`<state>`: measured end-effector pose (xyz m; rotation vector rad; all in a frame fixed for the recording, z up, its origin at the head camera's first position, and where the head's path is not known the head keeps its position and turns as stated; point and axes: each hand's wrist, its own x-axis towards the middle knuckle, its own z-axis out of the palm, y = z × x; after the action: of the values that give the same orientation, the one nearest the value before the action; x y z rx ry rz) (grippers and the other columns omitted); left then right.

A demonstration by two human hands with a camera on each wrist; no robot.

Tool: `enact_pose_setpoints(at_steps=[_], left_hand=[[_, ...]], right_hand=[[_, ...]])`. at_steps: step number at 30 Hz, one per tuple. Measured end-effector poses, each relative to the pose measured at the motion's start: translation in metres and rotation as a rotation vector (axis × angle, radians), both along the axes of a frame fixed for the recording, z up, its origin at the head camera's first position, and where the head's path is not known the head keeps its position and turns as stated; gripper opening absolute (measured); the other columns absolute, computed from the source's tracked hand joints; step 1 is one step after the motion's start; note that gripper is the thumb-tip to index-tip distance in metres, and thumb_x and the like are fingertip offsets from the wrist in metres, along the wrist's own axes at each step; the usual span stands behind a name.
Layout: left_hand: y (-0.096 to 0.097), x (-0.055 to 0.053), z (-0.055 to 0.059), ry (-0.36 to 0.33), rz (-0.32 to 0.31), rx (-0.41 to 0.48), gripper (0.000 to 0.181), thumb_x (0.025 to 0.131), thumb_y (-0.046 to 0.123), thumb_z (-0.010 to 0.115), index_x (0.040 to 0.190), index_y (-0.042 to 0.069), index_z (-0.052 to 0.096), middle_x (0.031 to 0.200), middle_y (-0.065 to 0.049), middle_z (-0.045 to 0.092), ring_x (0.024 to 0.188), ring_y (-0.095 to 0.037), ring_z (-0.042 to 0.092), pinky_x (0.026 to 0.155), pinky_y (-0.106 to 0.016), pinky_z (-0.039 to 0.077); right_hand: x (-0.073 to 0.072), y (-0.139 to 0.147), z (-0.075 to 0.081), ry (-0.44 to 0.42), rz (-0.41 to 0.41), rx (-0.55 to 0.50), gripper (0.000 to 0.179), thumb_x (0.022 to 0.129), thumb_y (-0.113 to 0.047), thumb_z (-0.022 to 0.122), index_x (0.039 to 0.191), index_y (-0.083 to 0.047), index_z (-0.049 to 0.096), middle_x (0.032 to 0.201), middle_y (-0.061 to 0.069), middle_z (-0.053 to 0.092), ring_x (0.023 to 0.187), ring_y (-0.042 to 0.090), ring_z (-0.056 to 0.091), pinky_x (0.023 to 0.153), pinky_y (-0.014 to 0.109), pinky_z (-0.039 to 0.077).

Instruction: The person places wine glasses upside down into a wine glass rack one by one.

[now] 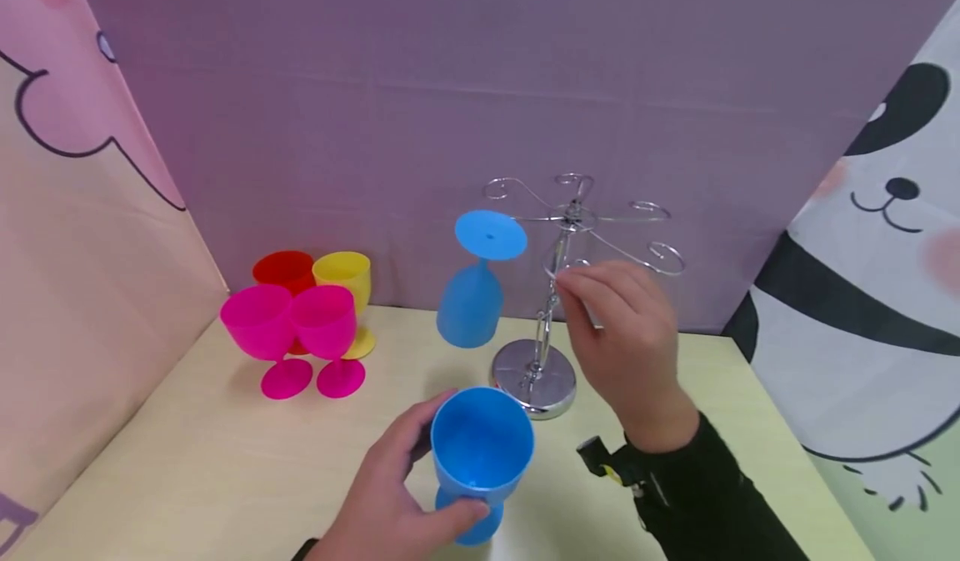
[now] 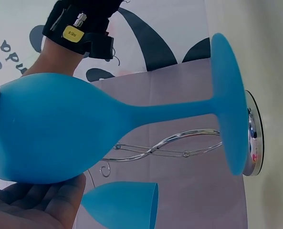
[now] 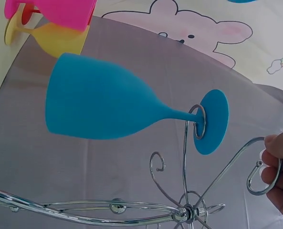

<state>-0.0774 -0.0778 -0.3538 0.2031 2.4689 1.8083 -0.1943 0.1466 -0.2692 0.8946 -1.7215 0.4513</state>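
Observation:
My left hand grips a blue plastic goblet by its bowl, rim up, above the front of the table. In the left wrist view the held goblet's stem and round foot point toward the tabletop. My right hand pinches a curled hook of the chrome glass rack between thumb and fingers. A second blue goblet hangs upside down from another rack arm, its stem inside the curl in the right wrist view. The rack's round base stands on the table.
Two pink goblets, a red goblet and a yellow goblet stand grouped at the back left. Several wire arms spread from the rack's top. A purple cloth hangs behind the table.

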Motion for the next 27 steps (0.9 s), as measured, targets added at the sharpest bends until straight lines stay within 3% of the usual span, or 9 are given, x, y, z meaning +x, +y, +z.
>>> enact_pose_setpoints(at_steps=[10, 21, 27], left_hand=[[-0.004, -0.006, -0.001, -0.051, 0.046, -0.024, 0.101, 0.061, 0.056, 0.085, 0.146, 0.033, 0.036, 0.14, 0.004, 0.045, 0.128, -0.033, 0.046, 0.082, -0.043, 0.058], [-0.009, -0.006, 0.002, -0.009, -0.01, -0.114, 0.089, 0.062, 0.056, 0.085, 0.137, 0.035, 0.043, 0.129, 0.009, 0.05, 0.12, -0.028, 0.05, 0.08, -0.042, 0.058], [-0.011, -0.008, 0.003, -0.032, 0.017, -0.115, 0.089, 0.06, 0.057, 0.085, 0.135, 0.034, 0.044, 0.129, 0.008, 0.051, 0.119, -0.028, 0.051, 0.079, -0.044, 0.058]], right_hand=[[0.003, -0.002, -0.002, -0.026, 0.011, -0.004, 0.017, 0.085, -0.005, 0.073, 0.1, 0.003, 0.073, 0.094, 0.017, 0.071, 0.089, 0.031, 0.064, 0.079, 0.046, 0.057], [0.003, -0.009, 0.001, -0.037, 0.049, -0.017, 0.018, 0.085, -0.004, 0.072, 0.102, 0.002, 0.072, 0.096, 0.015, 0.071, 0.092, 0.029, 0.064, 0.081, 0.044, 0.056], [0.006, -0.01, 0.001, -0.056, 0.053, -0.027, 0.026, 0.081, -0.001, 0.075, 0.106, 0.001, 0.071, 0.099, 0.015, 0.071, 0.096, 0.029, 0.064, 0.083, 0.045, 0.056]])
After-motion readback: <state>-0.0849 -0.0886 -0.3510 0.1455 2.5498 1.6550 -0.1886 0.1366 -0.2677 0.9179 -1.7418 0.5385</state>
